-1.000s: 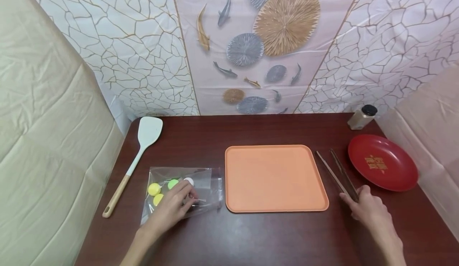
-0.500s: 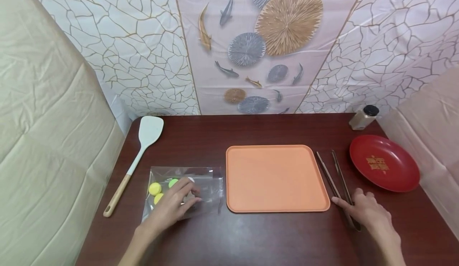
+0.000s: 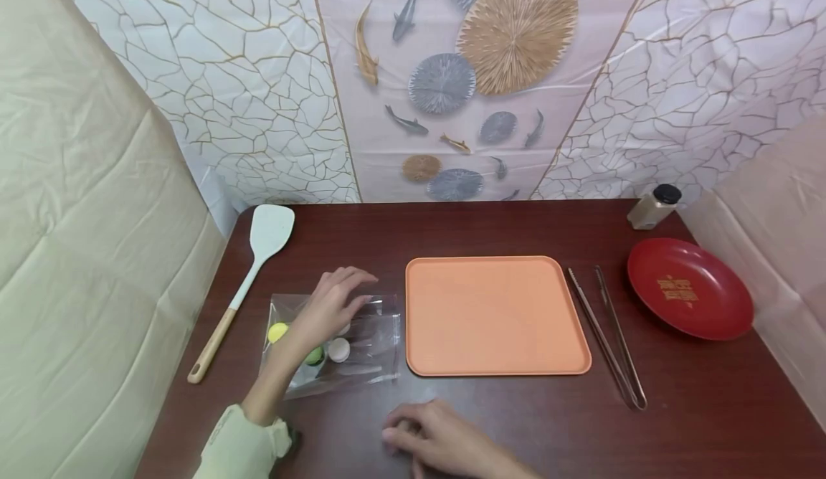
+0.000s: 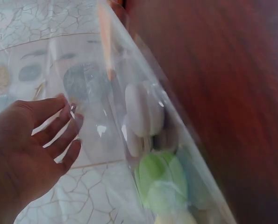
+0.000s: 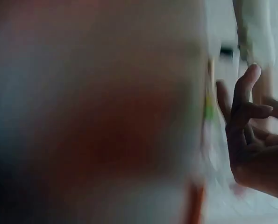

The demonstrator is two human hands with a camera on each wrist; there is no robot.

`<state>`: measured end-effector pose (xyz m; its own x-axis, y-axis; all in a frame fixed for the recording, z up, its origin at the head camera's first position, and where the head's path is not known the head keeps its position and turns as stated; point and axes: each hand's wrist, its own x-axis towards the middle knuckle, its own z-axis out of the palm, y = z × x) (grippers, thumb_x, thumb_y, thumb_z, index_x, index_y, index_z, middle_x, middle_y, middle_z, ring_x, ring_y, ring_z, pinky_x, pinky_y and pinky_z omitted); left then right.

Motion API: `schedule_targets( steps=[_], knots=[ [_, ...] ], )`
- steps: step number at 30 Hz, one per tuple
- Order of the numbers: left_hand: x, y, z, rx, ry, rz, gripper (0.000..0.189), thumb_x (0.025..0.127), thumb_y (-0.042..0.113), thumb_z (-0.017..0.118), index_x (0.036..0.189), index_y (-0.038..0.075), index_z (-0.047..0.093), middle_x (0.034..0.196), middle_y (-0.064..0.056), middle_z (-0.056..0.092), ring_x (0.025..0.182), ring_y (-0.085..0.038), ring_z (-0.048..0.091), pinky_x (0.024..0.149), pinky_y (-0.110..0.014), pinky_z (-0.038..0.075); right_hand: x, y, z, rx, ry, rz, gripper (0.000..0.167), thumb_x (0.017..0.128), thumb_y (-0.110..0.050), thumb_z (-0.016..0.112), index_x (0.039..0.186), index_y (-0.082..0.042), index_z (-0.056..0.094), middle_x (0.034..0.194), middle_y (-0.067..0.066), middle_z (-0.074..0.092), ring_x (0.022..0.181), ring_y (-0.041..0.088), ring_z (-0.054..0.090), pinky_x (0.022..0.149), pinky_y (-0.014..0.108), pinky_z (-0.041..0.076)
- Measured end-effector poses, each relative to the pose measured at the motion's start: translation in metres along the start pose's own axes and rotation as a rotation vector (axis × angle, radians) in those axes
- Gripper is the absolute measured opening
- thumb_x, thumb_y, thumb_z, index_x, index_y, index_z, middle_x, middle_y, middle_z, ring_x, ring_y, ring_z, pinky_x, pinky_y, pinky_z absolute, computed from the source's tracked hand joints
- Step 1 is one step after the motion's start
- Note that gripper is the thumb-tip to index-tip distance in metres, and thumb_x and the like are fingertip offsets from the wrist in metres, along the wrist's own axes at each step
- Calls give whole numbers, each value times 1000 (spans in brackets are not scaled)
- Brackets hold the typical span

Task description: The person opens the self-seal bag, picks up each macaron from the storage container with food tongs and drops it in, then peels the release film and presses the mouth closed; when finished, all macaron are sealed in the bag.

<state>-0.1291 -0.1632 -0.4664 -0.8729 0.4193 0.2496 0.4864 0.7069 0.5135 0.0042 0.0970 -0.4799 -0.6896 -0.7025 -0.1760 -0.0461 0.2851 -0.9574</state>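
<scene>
My left hand (image 3: 329, 305) hovers over the clear plastic bag (image 3: 377, 353), fingers loosely bent, with nothing gripped that I can make out. Inside the bag lie several macaron-like rounds: a yellow one (image 3: 277, 332), a green one (image 3: 314, 356) and a white one (image 3: 338, 350). The forearm hides part of them. In the left wrist view the fingers are close to the bag's film, with the green round (image 4: 162, 179) beyond. My right hand (image 3: 445, 436) is low at the table's front, fingers loosely curled and holding nothing visible. Metal tongs (image 3: 619, 353) lie right of the orange tray (image 3: 497, 314), untouched.
A white spatula (image 3: 252, 278) with a wooden handle lies at the left. On the right are a red oval plate (image 3: 690, 289) and a black-lidded jar (image 3: 654, 208). Cloth-covered walls bound the back and both sides of the dark table (image 3: 348, 228).
My right hand has let go of the tongs and moved left to the front middle. My left hand has lifted and shifted away from me over the bag; the rounds in it now lie differently.
</scene>
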Motion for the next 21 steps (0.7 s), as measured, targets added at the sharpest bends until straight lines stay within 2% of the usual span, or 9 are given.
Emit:
schedule_targets(
  steps=[2,5,7,9,12,15,18,21],
  knots=[
    [8,-1,3,-18,-40,-13,30,99,4,79,129,2,74,129,-14,76,122,-35,69,102,-57,49,9,-1,15,169,-52,50,35,114,-26,62,130,3,71,98,9,83,51,-4,61,50,15,48],
    [15,-4,7,-70,-102,-63,31,98,3,80,129,1,75,128,-16,76,122,-36,71,107,-58,51,18,-2,24,447,-92,144,47,116,-30,56,142,9,62,120,19,81,53,0,61,46,13,40],
    [16,-6,10,-114,-157,-110,31,98,4,80,128,0,75,126,-15,77,118,-34,73,106,-55,55,23,-1,26,606,-101,204,52,118,-33,52,145,11,57,130,26,76,56,2,65,47,13,40],
    [17,-9,14,-144,-200,-144,29,99,6,80,127,0,75,121,-13,77,111,-29,74,100,-49,59,29,1,28,702,-69,248,52,118,-35,51,144,10,55,134,27,74,59,3,68,49,13,40],
    [18,-12,21,-143,-229,-157,18,101,10,80,118,4,78,111,-7,78,98,-19,73,88,-41,61,40,5,31,780,24,291,51,118,-36,49,142,8,56,133,26,75,61,4,71,50,12,38],
    [18,-13,25,-130,-204,-158,4,101,12,80,105,10,80,101,-1,80,87,-10,70,80,-34,59,50,9,31,807,105,302,50,118,-34,49,144,8,58,131,24,76,61,3,70,50,12,36],
    [15,-15,25,-164,-161,-187,7,103,13,78,96,13,76,94,2,81,80,-7,69,74,-30,56,56,11,30,807,120,297,49,118,-31,49,147,6,61,130,23,77,62,2,69,49,11,35],
    [11,-18,23,-260,-131,-225,10,107,11,72,97,11,69,90,0,83,77,-9,74,74,-32,59,57,11,27,786,103,287,47,117,-28,50,148,5,61,131,22,77,62,2,70,49,12,35]
  ],
)
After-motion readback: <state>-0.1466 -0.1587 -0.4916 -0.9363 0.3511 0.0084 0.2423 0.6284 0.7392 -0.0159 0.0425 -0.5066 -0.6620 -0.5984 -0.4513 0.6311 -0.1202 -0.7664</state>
